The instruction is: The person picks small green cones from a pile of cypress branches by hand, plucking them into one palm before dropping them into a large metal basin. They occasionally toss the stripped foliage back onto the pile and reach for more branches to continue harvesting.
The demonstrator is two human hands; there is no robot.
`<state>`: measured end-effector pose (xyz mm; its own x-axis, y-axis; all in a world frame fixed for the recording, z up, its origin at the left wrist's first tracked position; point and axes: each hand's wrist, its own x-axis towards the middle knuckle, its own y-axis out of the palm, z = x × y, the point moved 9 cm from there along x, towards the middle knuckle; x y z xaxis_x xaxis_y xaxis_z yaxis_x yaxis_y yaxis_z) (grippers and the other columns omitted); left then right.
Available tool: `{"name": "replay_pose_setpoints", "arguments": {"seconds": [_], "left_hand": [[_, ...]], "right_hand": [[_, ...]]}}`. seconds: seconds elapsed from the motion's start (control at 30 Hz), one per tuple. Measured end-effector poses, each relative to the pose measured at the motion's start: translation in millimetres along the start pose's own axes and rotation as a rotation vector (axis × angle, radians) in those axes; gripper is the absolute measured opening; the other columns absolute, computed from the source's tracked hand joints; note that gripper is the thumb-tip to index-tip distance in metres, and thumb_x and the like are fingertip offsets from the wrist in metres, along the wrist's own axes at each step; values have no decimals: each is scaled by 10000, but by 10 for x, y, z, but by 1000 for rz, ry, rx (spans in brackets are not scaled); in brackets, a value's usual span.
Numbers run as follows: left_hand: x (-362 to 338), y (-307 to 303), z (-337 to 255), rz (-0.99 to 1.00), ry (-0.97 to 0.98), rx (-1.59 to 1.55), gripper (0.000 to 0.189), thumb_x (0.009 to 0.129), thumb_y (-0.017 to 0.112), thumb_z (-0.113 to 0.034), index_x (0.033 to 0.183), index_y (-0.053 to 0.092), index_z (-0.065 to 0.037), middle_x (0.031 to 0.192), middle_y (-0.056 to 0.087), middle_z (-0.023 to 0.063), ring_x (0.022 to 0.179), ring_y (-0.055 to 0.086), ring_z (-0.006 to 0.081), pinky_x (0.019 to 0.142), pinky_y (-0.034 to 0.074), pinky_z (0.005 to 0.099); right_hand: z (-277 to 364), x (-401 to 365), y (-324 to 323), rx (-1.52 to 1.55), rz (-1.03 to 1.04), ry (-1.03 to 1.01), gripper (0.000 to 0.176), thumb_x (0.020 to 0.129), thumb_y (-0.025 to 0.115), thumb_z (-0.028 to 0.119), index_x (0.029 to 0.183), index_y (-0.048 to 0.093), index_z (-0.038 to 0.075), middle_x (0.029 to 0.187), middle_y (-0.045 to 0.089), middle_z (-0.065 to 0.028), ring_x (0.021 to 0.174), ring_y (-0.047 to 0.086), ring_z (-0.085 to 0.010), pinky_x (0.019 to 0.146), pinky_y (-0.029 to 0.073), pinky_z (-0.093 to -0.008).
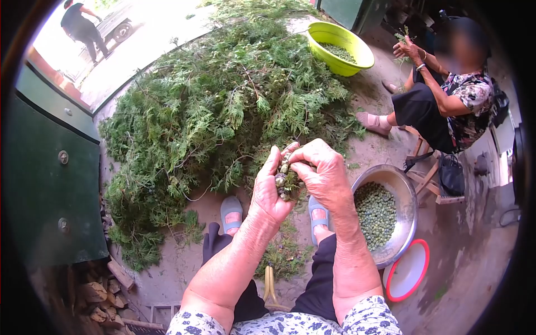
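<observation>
Green round cones with bits of leafy sprig (283, 180) lie in the palm of my left hand (269, 187), whose fingers curl up around them. My right hand (322, 170) pinches at the same cones from the right, thumb and forefinger bent together, touching the sprig. Beyond both hands spreads a big heap of green conifer branches (206, 106). To the right of my right forearm stands a metal basin (406, 223) holding many loose green cones (375, 215).
A yellow-green tub (346, 68) with cones stands beyond the heap. A seated person (435, 106) at the right handles a sprig. A red-rimmed white basin (408, 271) leans by the metal one. Firewood (100, 296) and a green door (50, 184) are left; another person (84, 30) stands beside a cart (117, 25).
</observation>
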<state>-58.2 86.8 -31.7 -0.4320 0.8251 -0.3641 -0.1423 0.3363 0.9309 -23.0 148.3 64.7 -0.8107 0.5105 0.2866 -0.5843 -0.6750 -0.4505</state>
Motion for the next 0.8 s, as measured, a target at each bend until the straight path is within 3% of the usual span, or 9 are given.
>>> {"name": "replay_pose_setpoints", "arguments": {"seconds": [0.07, 0.3, 0.47, 0.7, 0.8], "left_hand": [[-8, 7, -9, 11, -3, 19, 381, 937, 486, -346, 1136, 529, -23, 994, 617, 110, 901, 621, 223, 819, 527, 382], [-7, -57, 3, 2, -28, 3, 285, 936, 492, -341, 964, 566, -67, 916, 625, 73, 849, 629, 209, 779, 539, 397], [8, -109, 29, -46, -29, 2, 269, 938, 494, -325, 954, 565, -67, 907, 625, 77, 847, 628, 208, 800, 530, 390], [9, -110, 49, 15, -85, -40, 254, 945, 479, -311, 945, 559, -70, 897, 622, 79, 814, 633, 212, 743, 551, 384], [-40, -27, 46, -26, -61, -49, 267, 952, 459, -314, 971, 549, -64, 911, 618, 87, 801, 636, 222, 718, 561, 387]], "right_hand": [[1, 16, -65, -56, -23, -18, 129, 703, 646, -34, 821, 658, 17, 787, 608, -104, 746, 605, -214, 653, 485, -296], [82, 29, -165, -25, -154, -62, 128, 722, 662, -14, 843, 662, 30, 781, 582, -100, 714, 591, -209, 630, 475, -306], [63, 16, -20, -215, -8, -45, 155, 742, 648, 8, 889, 652, 58, 786, 520, -98, 701, 578, -243, 616, 460, -344], [8, 37, -32, -143, -14, -102, 152, 743, 641, 19, 891, 635, 53, 805, 536, -106, 706, 574, -251, 631, 469, -338], [5, 57, -107, -82, -19, -103, 141, 765, 627, 17, 904, 622, 36, 867, 582, -85, 698, 581, -210, 625, 470, -318]]}}
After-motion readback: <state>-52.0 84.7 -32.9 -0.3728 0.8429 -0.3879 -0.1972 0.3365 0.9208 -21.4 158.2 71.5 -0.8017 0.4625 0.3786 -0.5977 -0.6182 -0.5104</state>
